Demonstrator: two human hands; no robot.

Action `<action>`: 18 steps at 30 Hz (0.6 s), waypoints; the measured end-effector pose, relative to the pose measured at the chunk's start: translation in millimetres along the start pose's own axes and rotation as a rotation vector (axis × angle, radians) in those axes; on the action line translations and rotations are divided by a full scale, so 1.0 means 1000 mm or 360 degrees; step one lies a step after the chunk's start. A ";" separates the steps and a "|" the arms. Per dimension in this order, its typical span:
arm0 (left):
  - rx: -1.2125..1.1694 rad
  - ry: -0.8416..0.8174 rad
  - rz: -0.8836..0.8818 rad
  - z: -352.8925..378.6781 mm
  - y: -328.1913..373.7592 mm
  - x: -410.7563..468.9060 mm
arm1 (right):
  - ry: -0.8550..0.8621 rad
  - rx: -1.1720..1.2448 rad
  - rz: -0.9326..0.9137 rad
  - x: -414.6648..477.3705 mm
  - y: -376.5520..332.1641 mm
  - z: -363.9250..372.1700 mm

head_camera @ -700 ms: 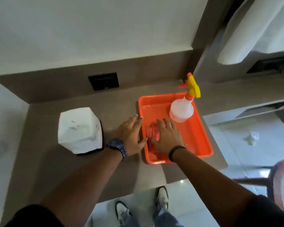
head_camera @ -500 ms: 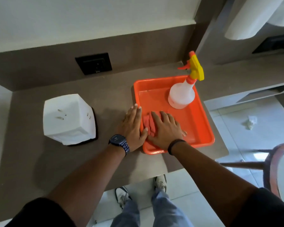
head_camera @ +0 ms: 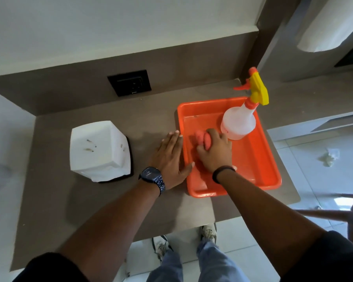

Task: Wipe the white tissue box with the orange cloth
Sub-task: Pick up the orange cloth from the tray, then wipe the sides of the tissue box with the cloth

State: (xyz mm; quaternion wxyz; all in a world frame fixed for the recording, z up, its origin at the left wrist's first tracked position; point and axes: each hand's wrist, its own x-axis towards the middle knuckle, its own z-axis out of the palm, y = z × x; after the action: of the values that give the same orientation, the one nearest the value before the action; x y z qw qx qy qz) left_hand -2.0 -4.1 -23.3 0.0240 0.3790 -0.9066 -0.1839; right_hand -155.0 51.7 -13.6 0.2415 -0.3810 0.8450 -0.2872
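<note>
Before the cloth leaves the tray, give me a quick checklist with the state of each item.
1. Right hand closed around the orange cloth: ok, fingers curl over the bunched cloth.
2. Cloth lifted off the orange tray: cannot tell.
3. Left hand free: ok, flat on the counter beside the tray.
4. Spray bottle clear of the right hand: not ok, it stands close behind the knuckles.
5. Tissue box upright and unobstructed on the left: ok.
</note>
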 end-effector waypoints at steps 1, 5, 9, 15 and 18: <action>0.0033 0.0024 -0.0008 -0.014 -0.006 0.001 | 0.0114 0.0197 -0.0010 0.002 -0.012 -0.003; 0.0095 0.0261 0.0105 -0.090 -0.041 0.001 | 0.0330 0.0743 -0.0157 0.001 -0.074 0.004; 0.0262 0.0214 -0.0015 -0.147 -0.094 -0.022 | -0.0006 0.1292 -0.0015 -0.018 -0.111 0.042; 0.0315 -0.0337 -0.0267 -0.151 -0.144 -0.048 | -0.0300 0.1518 0.0301 -0.032 -0.129 0.113; 0.0374 -0.0354 -0.0242 -0.144 -0.150 -0.047 | -0.0453 0.1465 0.0225 -0.041 -0.133 0.138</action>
State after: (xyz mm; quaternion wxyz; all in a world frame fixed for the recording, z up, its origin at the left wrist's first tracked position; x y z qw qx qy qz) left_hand 159.4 -114.0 62.3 -0.1348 0.4241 -0.8876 -0.1187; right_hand 23.3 -30.1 -15.6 0.5169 -0.2119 0.6127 -0.5590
